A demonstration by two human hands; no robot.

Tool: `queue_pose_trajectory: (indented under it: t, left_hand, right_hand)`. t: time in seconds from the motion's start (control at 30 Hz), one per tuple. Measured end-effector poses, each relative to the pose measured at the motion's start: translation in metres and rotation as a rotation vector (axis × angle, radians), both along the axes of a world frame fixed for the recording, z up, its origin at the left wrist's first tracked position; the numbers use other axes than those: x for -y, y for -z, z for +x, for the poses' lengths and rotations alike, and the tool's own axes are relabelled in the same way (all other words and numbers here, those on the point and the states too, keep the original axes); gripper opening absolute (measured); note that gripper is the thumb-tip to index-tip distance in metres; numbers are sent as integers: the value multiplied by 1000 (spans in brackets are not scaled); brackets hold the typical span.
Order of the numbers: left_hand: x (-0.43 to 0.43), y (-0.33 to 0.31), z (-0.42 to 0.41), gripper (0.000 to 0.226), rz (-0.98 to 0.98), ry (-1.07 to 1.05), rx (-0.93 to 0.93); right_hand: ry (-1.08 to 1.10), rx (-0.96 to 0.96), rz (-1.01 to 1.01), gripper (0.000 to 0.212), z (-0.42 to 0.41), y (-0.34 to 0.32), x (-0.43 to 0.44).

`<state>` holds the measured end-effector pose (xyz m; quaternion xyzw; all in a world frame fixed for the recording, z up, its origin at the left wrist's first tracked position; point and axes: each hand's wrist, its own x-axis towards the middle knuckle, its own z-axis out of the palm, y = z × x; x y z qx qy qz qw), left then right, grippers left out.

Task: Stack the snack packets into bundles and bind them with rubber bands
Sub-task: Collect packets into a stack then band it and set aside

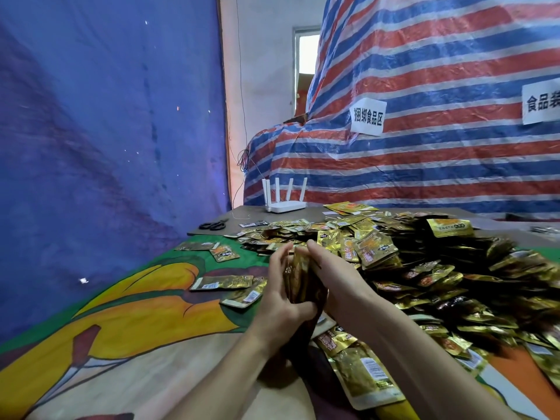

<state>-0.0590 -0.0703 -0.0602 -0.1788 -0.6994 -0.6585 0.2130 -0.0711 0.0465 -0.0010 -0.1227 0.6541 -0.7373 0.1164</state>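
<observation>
Fingers of left hand: extended upward along the left face of the stack of packets, thumb curled across its near edge, gripping.
Stack of packets: gold foil, held on edge between the two palms, above the near middle of the table, just left of the heap.
Fingers of right hand: straight, laid flat against the right face of the stack, pressing inward; thumb not visible.

Remaining items, left to right:
- Blue sheet: hanging along the table's left edge.
- Table: patterned cover in yellow, green and orange on the near part; plain grey surface at the far edge.
- Loose packets: several, lying flat and apart from one another on the cover, left of the hands; two more lie farther back, toward the left edge.
- Scissors: black-handled, flat on the grey surface near the far left corner.
- Router: white, four upright antennas, at the far edge.
- Heap of packets: large, gold, unsorted, filling the right half of the table from far edge to near edge; its left margin reaches the right forearm.
- Striped tarpaulin: red, white and blue, rising behind the far edge, with two paper signs stuck to it.
</observation>
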Motion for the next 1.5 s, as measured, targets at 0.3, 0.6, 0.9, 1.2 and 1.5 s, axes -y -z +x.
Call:
queue_pose_trajectory:
  t: [0.3,0.6,0.9,1.2,1.5]
  left_hand:
    - [-4,-2,4,101,-96,38,-43]
    - [1,2,-6,73,-79,-22,-90]
    - [2,3,-7,71,-67,-86,-119]
    - [-2,5,-7,73,-120,-145,-109]
    - [-2,-2,-4,69,10,-99,-47]
  right_hand:
    - [68,192,-56,52,-5,1,-1]
    - [31,-19,155,54,-10,5,-10]
    - [-12,-254,480,24,-3,8,-19]
    - [-7,-403,1537,57,22,18,-57]
    - [140,-253,1127,36,26,3,-60]
